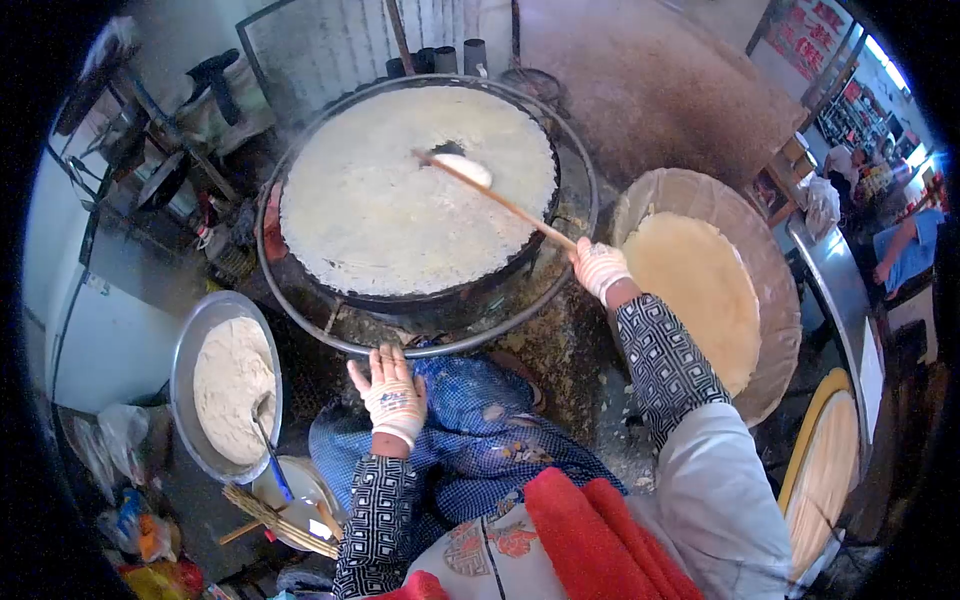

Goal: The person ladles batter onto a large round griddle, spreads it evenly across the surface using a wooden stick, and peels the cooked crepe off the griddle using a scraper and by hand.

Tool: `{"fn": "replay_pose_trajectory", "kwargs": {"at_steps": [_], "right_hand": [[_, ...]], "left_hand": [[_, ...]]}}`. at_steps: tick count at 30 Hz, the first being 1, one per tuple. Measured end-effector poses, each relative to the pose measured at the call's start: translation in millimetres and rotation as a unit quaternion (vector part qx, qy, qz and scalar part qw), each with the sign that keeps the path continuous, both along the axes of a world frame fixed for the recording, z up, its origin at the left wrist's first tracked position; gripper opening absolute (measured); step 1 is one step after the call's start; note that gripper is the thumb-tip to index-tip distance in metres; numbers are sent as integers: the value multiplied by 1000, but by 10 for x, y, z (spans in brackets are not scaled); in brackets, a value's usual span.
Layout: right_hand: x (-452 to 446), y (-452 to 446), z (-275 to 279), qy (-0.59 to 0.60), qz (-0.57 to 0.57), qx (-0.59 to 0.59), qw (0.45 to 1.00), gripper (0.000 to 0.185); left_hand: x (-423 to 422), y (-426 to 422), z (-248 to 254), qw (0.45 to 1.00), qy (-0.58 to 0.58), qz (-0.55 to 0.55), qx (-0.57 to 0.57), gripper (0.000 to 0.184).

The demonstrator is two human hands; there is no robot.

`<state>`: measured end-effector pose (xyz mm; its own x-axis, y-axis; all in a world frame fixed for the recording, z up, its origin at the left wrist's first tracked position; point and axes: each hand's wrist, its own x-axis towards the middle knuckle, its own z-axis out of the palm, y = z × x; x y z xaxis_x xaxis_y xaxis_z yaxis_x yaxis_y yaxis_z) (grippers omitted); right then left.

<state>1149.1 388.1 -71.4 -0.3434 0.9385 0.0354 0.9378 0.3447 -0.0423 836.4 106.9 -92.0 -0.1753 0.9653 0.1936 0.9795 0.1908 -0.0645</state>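
Observation:
My right hand (pixel 600 270), in a striped work glove, is closed around the near end of a long wooden stick (pixel 510 205). The stick reaches over a large round griddle (pixel 390 290), its far end near the middle. Beside that end lies a white lump (pixel 466 170), probably dough or batter, slightly blurred. A thin pale sheet of batter (pixel 380 210) covers most of the griddle, with a dark gap near the lump. My left hand (pixel 392 398), also gloved, is spread at the front of the metal ring (pixel 440 348) around the griddle, fingertips at the ring, holding nothing.
A lined basket (pixel 778 330) with round flatbreads (pixel 695 290) stands at the right. At the left is a metal basin (pixel 182 370) of pale batter with a blue-handled ladle (pixel 272 455). A straw brush (pixel 275 520) lies over a bowl. Other people are at far right.

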Motion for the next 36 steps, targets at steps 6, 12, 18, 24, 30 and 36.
{"fn": "replay_pose_trajectory", "kwargs": {"at_steps": [6, 12, 18, 24, 30, 36], "right_hand": [[-118, -306, 200, -40, 100, -43, 993, 30], [-68, -133, 116, -7, 20, -1, 1000, 34], [291, -489, 84, -42, 84, -80, 992, 35], [353, -57, -360, 6, 48, 56, 997, 33], [402, -328, -313, 41, 164, 93, 981, 24], [622, 109, -512, -42, 81, 56, 994, 27]], "left_hand": [[-385, -51, -12, 998, 6, 53, -21, 63], [-887, -20, 60, 987, 71, 128, -74, 60], [-209, 195, 232, 997, -30, -54, -45, 61], [-402, 672, -411, 980, 17, 34, -196, 28], [-1139, 543, -336, 977, 39, 5, -210, 20], [-1923, 695, -127, 934, 225, -11, -276, 11]]}}
